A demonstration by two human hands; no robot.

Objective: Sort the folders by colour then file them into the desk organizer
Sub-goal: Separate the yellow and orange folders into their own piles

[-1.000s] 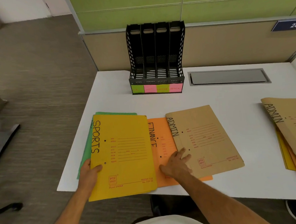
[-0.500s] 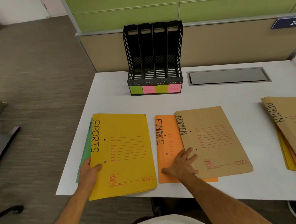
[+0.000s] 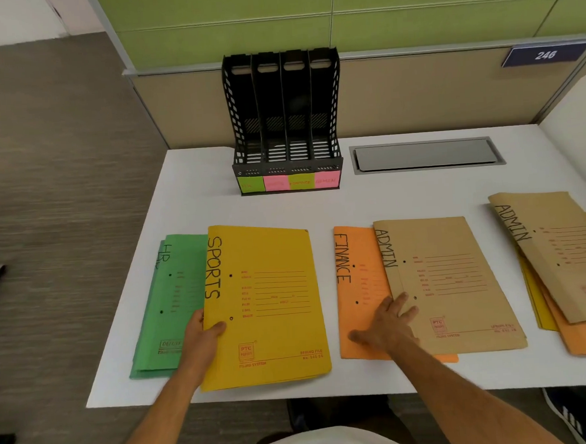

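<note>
A yellow SPORTS folder [image 3: 269, 302] lies partly over a green HR folder [image 3: 166, 298] at the desk's left. My left hand [image 3: 203, 344] grips the yellow folder's left edge. Right of it, an orange FINANCE folder [image 3: 357, 286] lies under a brown ADMIN folder [image 3: 456, 280]. My right hand [image 3: 387, 326] rests flat on both, fingers spread. A second pile, with a brown ADMIN folder [image 3: 561, 250] on top of yellow and orange ones, sits at the far right. The black desk organizer [image 3: 284, 126] stands empty at the back, with coloured labels on its front.
A grey cable hatch [image 3: 424, 155] is set into the white desk [image 3: 403, 198] right of the organizer. A beige and green partition rises behind the desk. Carpet floor lies to the left, past the desk's edge.
The yellow folder has slid right, uncovering the green HR folder. The orange and brown folders have moved right under my right hand, opening a gap between the two pairs.
</note>
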